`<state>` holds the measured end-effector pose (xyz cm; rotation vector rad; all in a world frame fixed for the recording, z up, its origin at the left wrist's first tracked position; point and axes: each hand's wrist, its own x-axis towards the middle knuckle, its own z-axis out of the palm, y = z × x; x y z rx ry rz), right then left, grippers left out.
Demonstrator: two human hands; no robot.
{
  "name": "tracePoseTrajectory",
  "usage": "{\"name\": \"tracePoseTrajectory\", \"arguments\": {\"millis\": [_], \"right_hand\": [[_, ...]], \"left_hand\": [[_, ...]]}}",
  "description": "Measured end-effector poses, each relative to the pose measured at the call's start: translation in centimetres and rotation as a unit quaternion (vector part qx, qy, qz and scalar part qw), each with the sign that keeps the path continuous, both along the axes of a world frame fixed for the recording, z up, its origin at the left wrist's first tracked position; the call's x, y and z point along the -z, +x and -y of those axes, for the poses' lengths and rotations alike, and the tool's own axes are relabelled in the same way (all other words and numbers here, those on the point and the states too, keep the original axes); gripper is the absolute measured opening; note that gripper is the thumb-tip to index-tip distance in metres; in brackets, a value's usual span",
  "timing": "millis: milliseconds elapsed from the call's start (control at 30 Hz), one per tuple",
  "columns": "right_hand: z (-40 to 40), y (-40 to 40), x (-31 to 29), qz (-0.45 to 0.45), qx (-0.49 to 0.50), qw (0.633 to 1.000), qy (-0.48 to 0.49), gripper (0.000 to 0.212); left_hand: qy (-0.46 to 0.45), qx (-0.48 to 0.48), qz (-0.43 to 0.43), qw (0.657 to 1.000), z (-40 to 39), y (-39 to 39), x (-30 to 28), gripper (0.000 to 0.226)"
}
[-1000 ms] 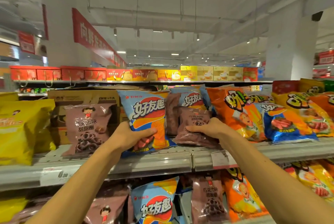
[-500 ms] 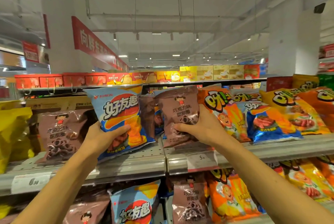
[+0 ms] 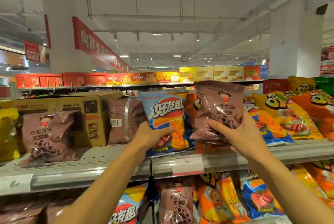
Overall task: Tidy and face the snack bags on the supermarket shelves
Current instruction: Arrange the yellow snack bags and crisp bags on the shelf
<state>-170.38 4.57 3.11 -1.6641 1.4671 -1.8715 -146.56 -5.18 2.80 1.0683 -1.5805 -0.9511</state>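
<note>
Above shelf edge, hands lift two bags — blue, brown.

Background of a supermarket aisle: a brown cardboard carton, printed with a barcode and the digits 5 and 6, stands on the upper shelf. Behind it, a far shelf carries a row of red gift boxes on the left and yellow gift boxes toward the right. A long red banner with pale characters hangs from the ceiling and recedes into the distance. A broad white pillar rises at right; ceiling pipes and small spotlights run overhead
</note>
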Motion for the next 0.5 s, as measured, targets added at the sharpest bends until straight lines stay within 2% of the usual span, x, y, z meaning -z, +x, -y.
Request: {"name": "tracePoseTrajectory", "arguments": {"millis": [167, 333, 500], "right_hand": [[-0.8, -1.8, 1.3, 0.016, 0.011, 1.0, 0.013, 0.078], [-1.0, -1.6, 2.0, 0.024, 0.004, 1.0, 0.013, 0.075], [-0.7, 0.2, 1.4, 0.0, 0.008, 1.0, 0.001, 0.074]], "left_hand": [[0.0, -0.023, 0.029, 0.999, 1.9, -1.6, 0.2, 0.024], [0.021, 0.045, 0.054, 0.997, 2.0, -1.9, -0.2, 0.018], [0.017, 0.122, 0.115, 0.986, 1.5, -1.5, -1.0, 0.025]]}}
